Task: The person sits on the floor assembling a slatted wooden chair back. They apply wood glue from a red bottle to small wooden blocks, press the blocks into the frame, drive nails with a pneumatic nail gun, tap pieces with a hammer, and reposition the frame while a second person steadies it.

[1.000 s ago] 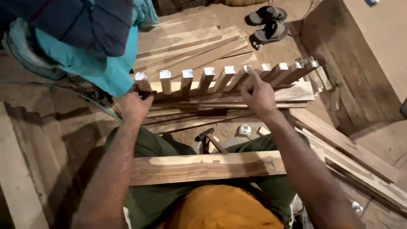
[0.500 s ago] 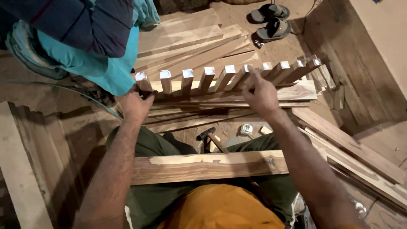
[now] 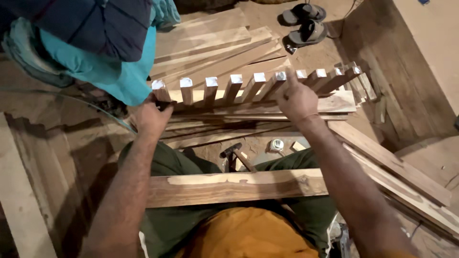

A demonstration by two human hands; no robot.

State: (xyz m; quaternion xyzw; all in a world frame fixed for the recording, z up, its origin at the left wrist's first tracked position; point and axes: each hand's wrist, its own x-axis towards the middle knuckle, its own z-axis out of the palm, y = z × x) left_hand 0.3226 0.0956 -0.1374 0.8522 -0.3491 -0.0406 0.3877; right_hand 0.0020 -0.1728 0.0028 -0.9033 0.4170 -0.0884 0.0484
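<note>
My left hand [image 3: 152, 117] is closed around the left end of the slatted wooden frame [image 3: 258, 88], fingers curled at the base of the first upright slat [image 3: 160, 91]. My right hand [image 3: 295, 98] rests on the same frame further right, fingers spread and laid over the slats near the middle of the row; whether it grips or only presses, I cannot tell. The frame spans the gap between both hands and continues past my right hand to its far end. Its slats stand in a row, each tilted, with pale cut ends facing up, and they rise from a horizontal rail [image 3: 334, 102] that runs just beyond my knuckles.

Directly below my forearms, a long plank [image 3: 229, 186] lies across my lap, well apart from both hands. Between that plank and the frame, nearer my right wrist, a hammer [image 3: 236, 155] and a small round tape measure [image 3: 276, 145] lie on the floor. Beyond the frame, loose boards [image 3: 215, 45] are stacked flat. Beyond my left hand, a person in blue and teal clothing [image 3: 95, 43] is close by. Far beyond my right hand lies a pair of sandals [image 3: 306, 21]. More boards [image 3: 392, 162] lie to the right of my right forearm.
</note>
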